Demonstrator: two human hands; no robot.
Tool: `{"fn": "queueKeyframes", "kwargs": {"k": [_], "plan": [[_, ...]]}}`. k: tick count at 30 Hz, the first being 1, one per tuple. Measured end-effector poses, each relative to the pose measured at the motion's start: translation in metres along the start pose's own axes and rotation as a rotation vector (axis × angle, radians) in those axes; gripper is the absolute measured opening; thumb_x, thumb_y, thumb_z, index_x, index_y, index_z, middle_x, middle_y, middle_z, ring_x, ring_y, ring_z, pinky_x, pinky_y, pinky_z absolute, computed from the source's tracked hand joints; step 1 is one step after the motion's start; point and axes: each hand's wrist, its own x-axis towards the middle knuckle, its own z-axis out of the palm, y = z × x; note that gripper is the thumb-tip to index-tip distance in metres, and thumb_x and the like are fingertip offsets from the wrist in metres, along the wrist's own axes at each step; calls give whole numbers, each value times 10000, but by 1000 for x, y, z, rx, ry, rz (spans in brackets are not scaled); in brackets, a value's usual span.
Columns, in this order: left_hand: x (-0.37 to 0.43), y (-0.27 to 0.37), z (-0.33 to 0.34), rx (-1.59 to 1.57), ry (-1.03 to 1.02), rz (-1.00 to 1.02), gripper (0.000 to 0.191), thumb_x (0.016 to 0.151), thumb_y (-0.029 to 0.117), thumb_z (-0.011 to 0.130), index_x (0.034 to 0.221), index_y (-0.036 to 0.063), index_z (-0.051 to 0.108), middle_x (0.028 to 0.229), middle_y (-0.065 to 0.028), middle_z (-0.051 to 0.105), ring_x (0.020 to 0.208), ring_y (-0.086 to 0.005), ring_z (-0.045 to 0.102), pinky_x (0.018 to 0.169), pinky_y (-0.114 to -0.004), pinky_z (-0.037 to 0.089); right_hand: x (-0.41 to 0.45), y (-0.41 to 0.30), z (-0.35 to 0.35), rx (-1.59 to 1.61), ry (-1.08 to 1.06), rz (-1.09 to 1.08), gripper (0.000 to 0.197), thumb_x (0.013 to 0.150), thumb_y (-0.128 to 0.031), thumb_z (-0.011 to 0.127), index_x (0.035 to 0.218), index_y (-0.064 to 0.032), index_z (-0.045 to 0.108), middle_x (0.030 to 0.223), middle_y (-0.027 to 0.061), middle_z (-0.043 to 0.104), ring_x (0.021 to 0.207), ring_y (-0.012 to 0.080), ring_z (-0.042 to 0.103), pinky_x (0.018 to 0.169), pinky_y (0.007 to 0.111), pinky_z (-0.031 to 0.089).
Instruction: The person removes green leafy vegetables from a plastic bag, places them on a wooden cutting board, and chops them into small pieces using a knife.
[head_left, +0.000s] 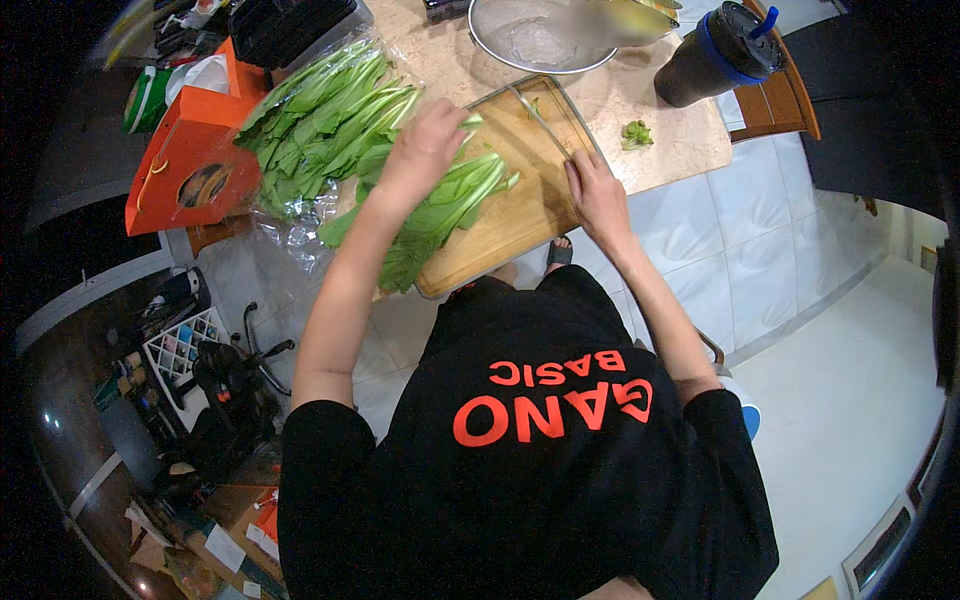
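A wooden cutting board (517, 214) with a dark rim lies at the table's near edge. My right hand (595, 191) grips the handle end of a knife (546, 129), its blade lying across the board's upper part. Over the board's left side, my left hand (425, 142) is closed around leafy green stalks (471, 122), whose pale ends show past the fingers. Below it, a bunch of leafy greens (450, 206) rests on the board, stalks pointing right. A small green scrap (533, 108) lies beyond the blade. More leafy greens (315, 124) are heaped on clear plastic at the left.
A metal strainer (517, 67) stands behind the board. A dark tumbler (701, 64) with a blue band is at the right, near cut green ends (637, 135) on the table (675, 161). An orange paper bag (191, 161) stands at the left.
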Motion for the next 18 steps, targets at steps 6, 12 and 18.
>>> {"fn": "queueKeyframes", "kwargs": {"k": [6, 12, 18], "plan": [[-41, 11, 58, -43, -3, -53, 266, 812, 115, 658, 1070, 61, 629, 1003, -114, 559, 997, -316, 537, 864, -423, 453, 93, 18, 52, -131, -9, -370, 330, 819, -125, 630, 1136, -73, 556, 1155, 199, 534, 928, 388, 607, 753, 445, 528], [-46, 29, 61, 243, 23, -109, 271, 849, 199, 634, 1098, 94, 638, 1072, -74, 552, 1091, -268, 492, 909, -401, 398, 123, 36, 78, -210, -43, -428, 299, 805, -66, 590, 1101, -44, 624, 1083, 203, 579, 919, 367, 624, 807, 441, 516], [-24, -13, 37, 45, 86, -304, 252, 860, 278, 637, 1005, 74, 659, 1044, -132, 626, 996, -307, 578, 879, -414, 447, 121, 31, 72, -265, -31, -428, 138, 793, -14, 547, 921, 26, 578, 1048, 246, 574, 898, 377, 633, 758, 438, 533]]}}
